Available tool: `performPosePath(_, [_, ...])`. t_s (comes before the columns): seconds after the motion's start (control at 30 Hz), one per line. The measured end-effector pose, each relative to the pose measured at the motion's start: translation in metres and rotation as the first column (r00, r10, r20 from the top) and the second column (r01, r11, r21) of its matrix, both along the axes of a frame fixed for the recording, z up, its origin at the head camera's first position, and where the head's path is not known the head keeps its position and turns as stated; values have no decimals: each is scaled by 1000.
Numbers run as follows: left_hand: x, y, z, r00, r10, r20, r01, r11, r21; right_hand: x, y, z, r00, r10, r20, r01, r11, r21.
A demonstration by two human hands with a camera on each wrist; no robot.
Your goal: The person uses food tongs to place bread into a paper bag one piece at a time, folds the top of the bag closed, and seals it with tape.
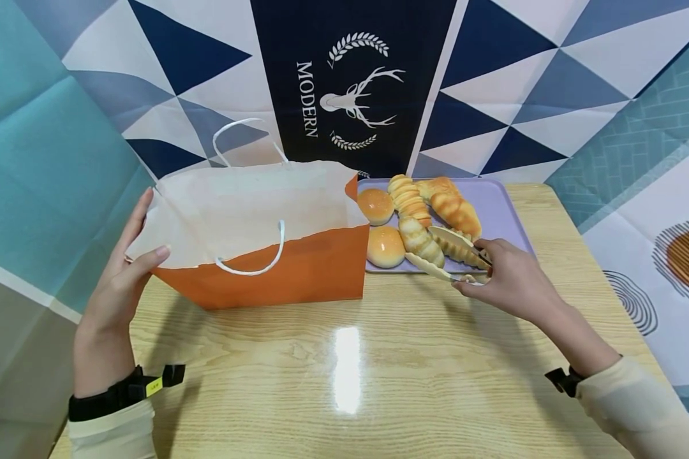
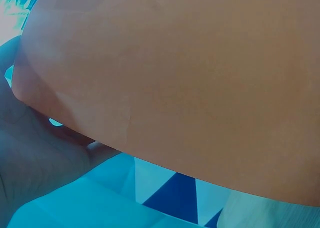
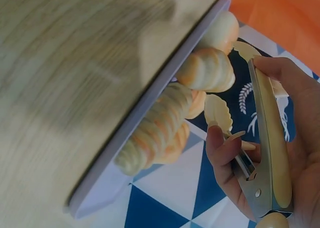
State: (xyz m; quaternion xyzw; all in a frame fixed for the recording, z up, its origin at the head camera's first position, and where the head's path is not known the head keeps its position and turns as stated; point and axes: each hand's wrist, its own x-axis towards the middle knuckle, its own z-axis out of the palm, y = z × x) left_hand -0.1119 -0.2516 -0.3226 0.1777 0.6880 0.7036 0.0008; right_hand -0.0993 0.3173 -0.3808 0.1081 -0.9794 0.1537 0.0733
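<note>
My left hand [image 1: 117, 287] holds the left side of an orange paper bag [image 1: 287, 274] at its rim, thumb over the front corner. The bag is open at the top, with a white inside and white cord handles. In the left wrist view the bag's side panel [image 2: 175, 87] fills most of the frame. My right hand [image 1: 511, 280] grips food tongs [image 1: 433, 266] with pale scalloped tips. The tongs' tips are spread apart above the near edge of the tray, overlapping a pale ridged bread roll [image 1: 419, 239] in the head view.
A lilac tray [image 1: 502, 217] right of the bag carries two round buns [image 1: 386, 247], a sliced-looking long loaf [image 1: 409, 197], a golden bread [image 1: 456, 213] and a ridged greenish roll [image 1: 456, 250]. All stand on a wooden table [image 1: 275, 370] against a patterned backdrop [image 1: 505, 76].
</note>
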Motion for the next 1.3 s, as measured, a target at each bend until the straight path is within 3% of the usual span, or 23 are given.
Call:
performPosePath(0.37, [0,1,-1,1000,-10,-13,11,1000,9,-3,3,-10,1000,-6,19,5,1000,11])
performPosePath(0.83, [-1,1,-3,1000,-11,-28,12,1000,19,-3,3,-10,999,24,-28,-23,999,30])
performPosePath(1.03, [-2,0,-3,999,-20,-29,21,999,26,-3,1,-1,998,31,-58,-30,999,23])
performPosePath(1.3, [-3,0,-2,999,-16,-29,17,999,37,-5,-7,26,992,46,-117,-42,999,33])
